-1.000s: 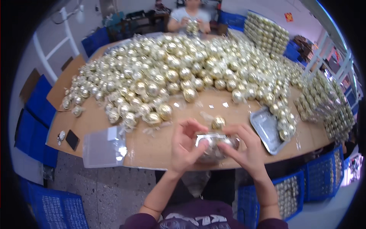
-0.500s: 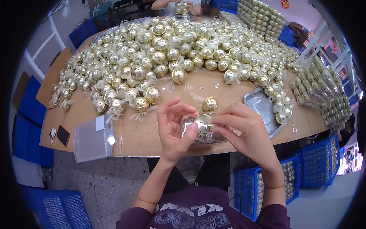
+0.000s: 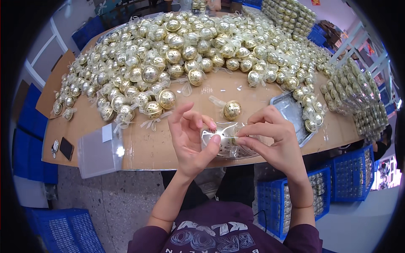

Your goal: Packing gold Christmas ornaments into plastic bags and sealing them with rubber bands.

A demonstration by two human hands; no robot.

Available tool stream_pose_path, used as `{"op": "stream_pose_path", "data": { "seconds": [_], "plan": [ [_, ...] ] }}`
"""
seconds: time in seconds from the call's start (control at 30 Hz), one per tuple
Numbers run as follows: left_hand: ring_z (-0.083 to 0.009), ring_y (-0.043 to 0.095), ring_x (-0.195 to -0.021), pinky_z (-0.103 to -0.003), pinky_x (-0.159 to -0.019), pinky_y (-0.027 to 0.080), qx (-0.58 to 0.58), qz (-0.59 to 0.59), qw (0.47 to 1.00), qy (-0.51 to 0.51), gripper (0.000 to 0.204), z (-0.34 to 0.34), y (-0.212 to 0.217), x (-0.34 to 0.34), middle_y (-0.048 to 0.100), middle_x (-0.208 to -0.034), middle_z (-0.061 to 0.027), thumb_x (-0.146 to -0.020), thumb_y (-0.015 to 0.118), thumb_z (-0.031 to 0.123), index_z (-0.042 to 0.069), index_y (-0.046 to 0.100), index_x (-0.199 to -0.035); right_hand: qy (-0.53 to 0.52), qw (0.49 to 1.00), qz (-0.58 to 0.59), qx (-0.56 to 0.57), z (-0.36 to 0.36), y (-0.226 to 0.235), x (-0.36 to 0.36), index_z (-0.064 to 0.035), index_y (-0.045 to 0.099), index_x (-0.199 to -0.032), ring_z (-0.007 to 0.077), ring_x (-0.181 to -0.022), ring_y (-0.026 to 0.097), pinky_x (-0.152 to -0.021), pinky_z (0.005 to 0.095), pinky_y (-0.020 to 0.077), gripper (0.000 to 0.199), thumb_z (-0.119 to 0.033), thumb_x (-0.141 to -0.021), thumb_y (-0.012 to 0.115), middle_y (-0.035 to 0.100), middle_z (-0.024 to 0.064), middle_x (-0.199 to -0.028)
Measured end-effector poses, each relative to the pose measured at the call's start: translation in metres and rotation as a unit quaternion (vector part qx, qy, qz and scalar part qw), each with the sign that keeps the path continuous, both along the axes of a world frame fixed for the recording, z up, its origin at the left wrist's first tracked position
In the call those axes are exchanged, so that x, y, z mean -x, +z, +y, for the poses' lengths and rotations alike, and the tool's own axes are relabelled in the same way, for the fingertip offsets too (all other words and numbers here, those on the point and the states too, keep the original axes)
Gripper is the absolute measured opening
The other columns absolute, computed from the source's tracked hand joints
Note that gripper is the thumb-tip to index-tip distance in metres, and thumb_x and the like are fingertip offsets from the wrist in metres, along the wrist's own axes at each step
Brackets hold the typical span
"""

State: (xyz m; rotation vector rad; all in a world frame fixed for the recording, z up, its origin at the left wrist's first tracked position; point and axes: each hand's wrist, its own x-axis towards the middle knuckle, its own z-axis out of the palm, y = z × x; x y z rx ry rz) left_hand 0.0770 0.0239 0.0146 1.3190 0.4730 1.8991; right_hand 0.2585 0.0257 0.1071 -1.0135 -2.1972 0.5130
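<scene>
Close above the table's near edge, a clear plastic package point(image 3: 230, 154) with silvery-gold patterned balls inside lies between my hands. My left hand point(image 3: 188, 145) grips its left end, thumb on the near side and fingertips at the top. With thumb and forefinger pinched together, my right hand point(image 3: 276, 137) holds the plastic toward the package's right side. Just beyond it, a single gold ball point(image 3: 232, 110) with a pale ribbon rests on the table. The package's underside is hidden.
A large heap of ribboned gold balls point(image 3: 175, 55) covers the far table. A metal tray point(image 3: 283, 107) stands right, stacked clear packs point(image 3: 352, 90) beyond it. Clear plastic sheets point(image 3: 95, 156), a white card point(image 3: 107, 133) and a phone point(image 3: 67, 148) lie left. Blue crates point(image 3: 270, 202) stand below right.
The view has shifted slightly. My right fingers still pinch the plastic and have moved slightly rightward, while my left hand keeps its hold on the package.
</scene>
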Motion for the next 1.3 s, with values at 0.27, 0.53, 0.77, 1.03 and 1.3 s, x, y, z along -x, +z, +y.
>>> {"op": "stream_pose_path", "data": {
  "seconds": [0.27,0.53,0.77,1.03,1.3],
  "plan": [
    [-0.0153,0.051,-0.097,-0.029,-0.088,0.043,0.036,0.017,0.999,-0.021,0.070,-0.006,0.006,0.001,0.044,-0.107,-0.0079,-0.074,0.059,-0.004,0.004,0.029,-0.137,-0.071,0.968,0.219,0.098,-0.003,-0.044,0.007,-0.0025,0.068,-0.101,0.0135,-0.086,0.057,-0.077,0.0268,0.0468,0.023,-0.010,-0.079,0.071,0.061,0.0048,-0.095],
    [-0.0077,0.056,-0.078,-0.020,-0.069,0.044,0.261,0.123,0.955,-0.064,0.046,-0.015,0.042,0.014,0.062,-0.091,-0.0060,-0.085,0.057,0.003,0.001,0.044,-0.130,-0.066,0.826,0.483,0.282,-0.008,-0.070,0.016,0.0037,0.060,-0.090,0.0144,-0.091,0.060,-0.085,0.0265,0.0459,0.012,-0.006,-0.088,0.054,0.059,0.0091,-0.093],
    [-0.0042,0.053,-0.073,-0.019,-0.065,0.041,0.265,0.139,0.954,-0.020,0.035,-0.001,0.036,0.005,0.061,-0.080,-0.0007,-0.087,0.059,0.005,0.004,0.055,-0.122,-0.107,0.816,0.534,0.192,-0.006,-0.091,0.022,0.0050,0.046,-0.128,0.0236,-0.119,0.048,-0.102,0.0363,0.0364,0.043,-0.019,-0.094,0.054,0.052,0.0149,-0.119],
    [-0.0170,0.054,-0.101,-0.029,-0.088,0.042,0.247,0.013,0.968,0.051,0.039,-0.010,0.023,-0.027,0.056,-0.109,-0.0143,-0.097,0.044,0.019,0.000,0.040,-0.131,-0.315,0.899,0.302,0.029,-0.035,-0.183,0.077,0.0082,-0.004,-0.143,0.0439,-0.131,0.030,-0.110,0.0501,0.0233,0.133,-0.042,-0.060,0.086,0.025,0.0295,-0.141],
    [-0.0264,0.044,-0.126,-0.037,-0.109,0.029,0.105,0.246,0.888,0.374,0.039,-0.015,0.014,0.057,0.048,-0.135,-0.0149,-0.100,0.037,0.020,-0.002,0.047,-0.129,-0.405,0.812,0.016,-0.421,0.065,-0.006,-0.167,0.0058,0.021,-0.145,0.0419,-0.128,0.037,-0.106,0.0442,0.0315,0.103,-0.032,-0.068,0.078,0.036,0.0266,-0.139]
  ]
}}
